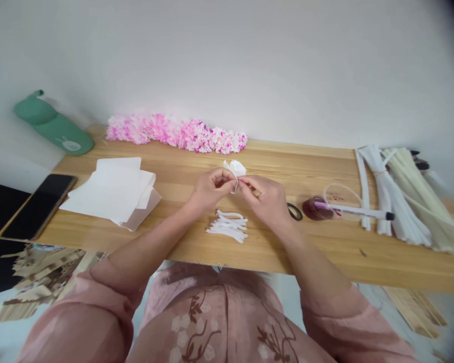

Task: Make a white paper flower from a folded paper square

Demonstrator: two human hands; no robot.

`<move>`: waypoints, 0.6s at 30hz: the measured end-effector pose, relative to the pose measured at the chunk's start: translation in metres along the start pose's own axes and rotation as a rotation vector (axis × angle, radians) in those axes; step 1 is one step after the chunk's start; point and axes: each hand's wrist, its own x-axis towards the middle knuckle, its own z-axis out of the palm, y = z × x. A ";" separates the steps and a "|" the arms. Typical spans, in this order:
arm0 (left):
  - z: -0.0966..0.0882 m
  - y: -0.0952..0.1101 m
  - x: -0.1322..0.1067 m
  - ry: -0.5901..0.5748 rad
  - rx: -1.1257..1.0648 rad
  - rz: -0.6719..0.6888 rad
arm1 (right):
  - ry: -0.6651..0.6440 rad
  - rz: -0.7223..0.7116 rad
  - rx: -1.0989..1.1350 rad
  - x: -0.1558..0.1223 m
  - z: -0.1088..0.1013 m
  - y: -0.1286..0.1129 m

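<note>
A small piece of white tissue paper (236, 167) is pinched between my two hands above the middle of the table. My left hand (214, 189) is closed, thumb and fingertips on the paper's gathered lower part. My right hand (265, 197) grips the same part from the other side, its fingertips almost touching the left ones. A thin white strand dips between the fingertips; its kind is unclear. Just below my hands lies a small pile of short, fuzzy white stems (227, 226). A black loop (295, 212), perhaps a scissor handle, shows beside my right wrist.
Pink-and-white fluffy flowers (176, 133) line the wall. On the left are white paper sheets (109, 189), a phone (40, 206) and a green bottle (56, 126). To the right stand a dark red jar (316, 208), a pen (357, 209) and bundles of white stems (395, 201).
</note>
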 end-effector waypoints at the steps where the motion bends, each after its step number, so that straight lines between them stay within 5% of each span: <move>1: 0.000 -0.001 0.000 0.006 0.021 0.006 | 0.003 -0.014 -0.015 0.000 0.000 0.000; 18: 0.001 0.002 -0.001 0.002 0.033 0.025 | 0.024 0.000 0.028 0.000 0.001 0.000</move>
